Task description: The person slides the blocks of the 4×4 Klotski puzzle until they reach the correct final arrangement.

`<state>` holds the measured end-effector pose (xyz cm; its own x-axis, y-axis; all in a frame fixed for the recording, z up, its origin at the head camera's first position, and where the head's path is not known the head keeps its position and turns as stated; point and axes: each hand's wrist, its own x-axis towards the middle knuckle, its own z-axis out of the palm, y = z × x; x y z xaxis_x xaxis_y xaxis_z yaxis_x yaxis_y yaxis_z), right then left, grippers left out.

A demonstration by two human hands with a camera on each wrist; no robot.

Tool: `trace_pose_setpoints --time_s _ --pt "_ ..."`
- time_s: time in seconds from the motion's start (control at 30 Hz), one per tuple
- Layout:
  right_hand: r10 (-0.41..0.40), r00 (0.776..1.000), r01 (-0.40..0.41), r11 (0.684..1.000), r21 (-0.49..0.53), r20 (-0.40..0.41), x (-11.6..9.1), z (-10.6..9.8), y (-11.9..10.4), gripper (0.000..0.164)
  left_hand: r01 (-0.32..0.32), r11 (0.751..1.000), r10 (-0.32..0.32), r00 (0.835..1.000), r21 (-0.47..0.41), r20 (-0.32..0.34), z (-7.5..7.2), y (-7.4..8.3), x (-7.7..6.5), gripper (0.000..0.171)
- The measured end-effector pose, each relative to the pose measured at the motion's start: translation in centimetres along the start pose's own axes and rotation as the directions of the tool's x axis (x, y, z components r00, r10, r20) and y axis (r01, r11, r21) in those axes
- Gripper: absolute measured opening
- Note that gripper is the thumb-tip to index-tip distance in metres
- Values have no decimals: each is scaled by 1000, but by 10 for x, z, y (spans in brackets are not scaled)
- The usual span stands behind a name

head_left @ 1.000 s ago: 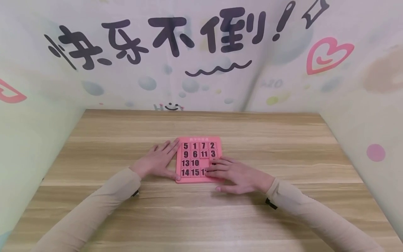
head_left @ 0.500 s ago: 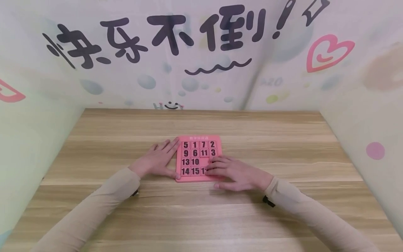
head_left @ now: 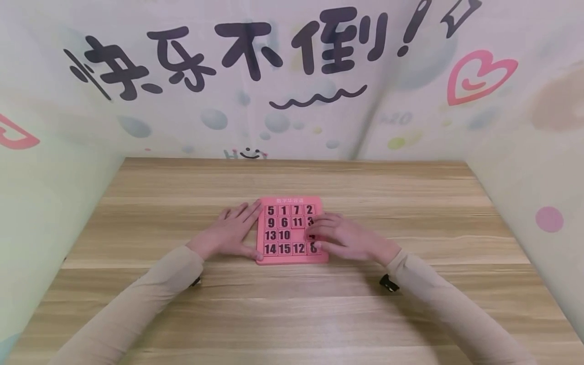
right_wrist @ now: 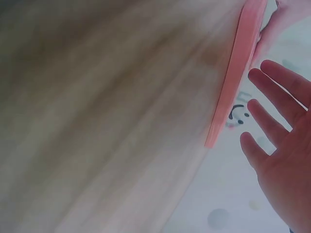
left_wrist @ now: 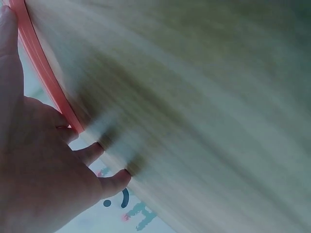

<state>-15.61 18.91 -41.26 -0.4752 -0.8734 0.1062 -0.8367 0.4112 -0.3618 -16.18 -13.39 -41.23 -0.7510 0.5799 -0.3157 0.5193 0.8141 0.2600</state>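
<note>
**Pink number slider held flat on the desk, both hands on it**

A pink sliding number puzzle [head_left: 292,230] is seen lying flat near the middle of the wooden desk [head_left: 410,304]. It's roughly square, so no real long axis can be picked out. Its title strip sits on the far edge toward the wall, and the digits read upright from the head view, so the top is pointed away from the person. Its sides are lined up pretty squarely with the desk edges.

The rows that can be read: 5 1 7 2, then 9 6 11 3, then 13 10 and an empty slot, then 14 15 12 and what looks like an 8. The last tile in the third row is mostly covered.

The left hand [head_left: 228,234] is laid flat on the desk against the puzzle's left edge, fingers straight and a bit spread, with the thumb [head_left: 250,253] pressed by the near left corner. In the left wrist view the palm [left_wrist: 34,170] is seen right up against the pink rim [left_wrist: 43,77].

The right hand [head_left: 349,239] is rested over the right-hand column, fingers [head_left: 319,223] loosely extended onto the tiles there, nothing gripped. In the right wrist view the fingers [right_wrist: 272,121] are shown straight and apart beside the puzzle's edge [right_wrist: 233,82], which is blurry.

A cartoon-printed backdrop [head_left: 292,76] with big black characters and a pink heart [head_left: 479,76] is stood behind the desk.
</note>
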Motion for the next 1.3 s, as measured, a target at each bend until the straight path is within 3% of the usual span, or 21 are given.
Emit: trace_pose_setpoints --time_s 0.63,1.3 --pt "67 997 -67 998 14 -23 12 -8 6 42 -6 1000 6 1000 -17 -12 1 -2 1 127" --pt "124 990 -123 992 -22 63 23 -4 12 48 -11 999 11 1000 -33 -8 2 -1 0 127"
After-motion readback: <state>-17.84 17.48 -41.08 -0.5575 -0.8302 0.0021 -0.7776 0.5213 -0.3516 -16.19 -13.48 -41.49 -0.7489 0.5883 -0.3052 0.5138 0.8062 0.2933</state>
